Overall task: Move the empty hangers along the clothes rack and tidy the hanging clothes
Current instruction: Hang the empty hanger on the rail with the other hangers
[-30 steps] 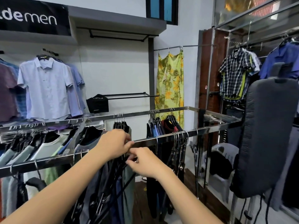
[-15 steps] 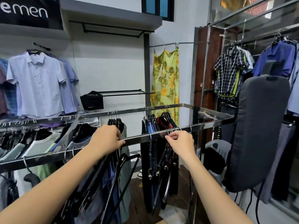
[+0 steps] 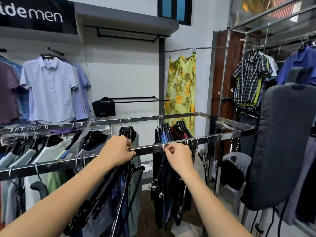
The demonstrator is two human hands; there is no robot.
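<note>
Both hands [image 3: 118, 151] [image 3: 179, 155] grip hanger hooks [image 3: 164, 146].

Your left hand [image 3: 118, 152] covers the hooks it grips on the near rail [image 3: 148, 148], so you cannot tell how many it holds; your right hand [image 3: 178, 155] hides the lower part of the hook [image 3: 164, 145] it pinches; the black hangers [image 3: 126, 185] below merge into dark cloth, too tangled to count; the wall sign [image 3: 34, 14] is cut by the left edge; the padded board [image 3: 287, 142] hides the garments behind it; both forearms run off the bottom edge.
</note>
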